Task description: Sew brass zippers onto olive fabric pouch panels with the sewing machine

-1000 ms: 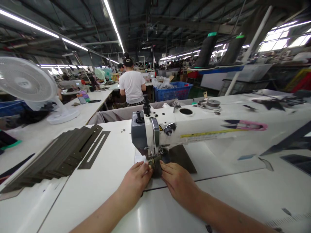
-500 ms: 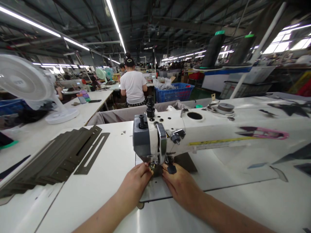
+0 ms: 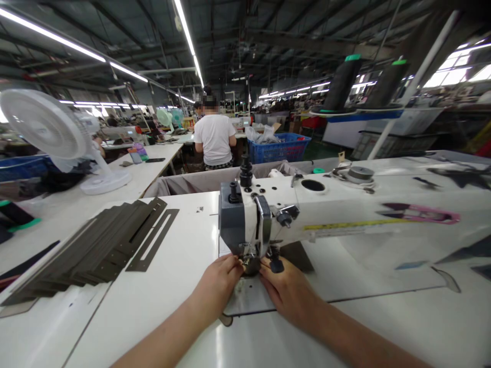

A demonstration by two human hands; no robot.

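A dark brown-grey fabric piece (image 3: 297,255) lies under the presser foot of a white sewing machine (image 3: 268,214), its far part showing behind the needle area. To the left of the foot, my left hand (image 3: 219,282) pinches the piece's edge with fingers together. My right hand (image 3: 288,287) is closed on the piece to the right of the foot, its fingertips partly hidden under the machine's parts. Between the hands a short dark edge of the piece shows above the metal plate (image 3: 249,301). Fingers and machine cover the stitching point.
Flat slotted dark pieces (image 3: 95,245) are fanned out at left, with one single piece (image 3: 153,240) beside them. A white fan (image 3: 49,125) stands behind. Pink-handled snips (image 3: 425,213) rest on the machine arm. Ahead are a blue basket (image 3: 278,148) and a person in white (image 3: 215,135).
The view has turned slightly, so everything appears a little farther right. Both hands stay beside the presser foot, and the dark edge between them looks more rounded and slightly farther from me.
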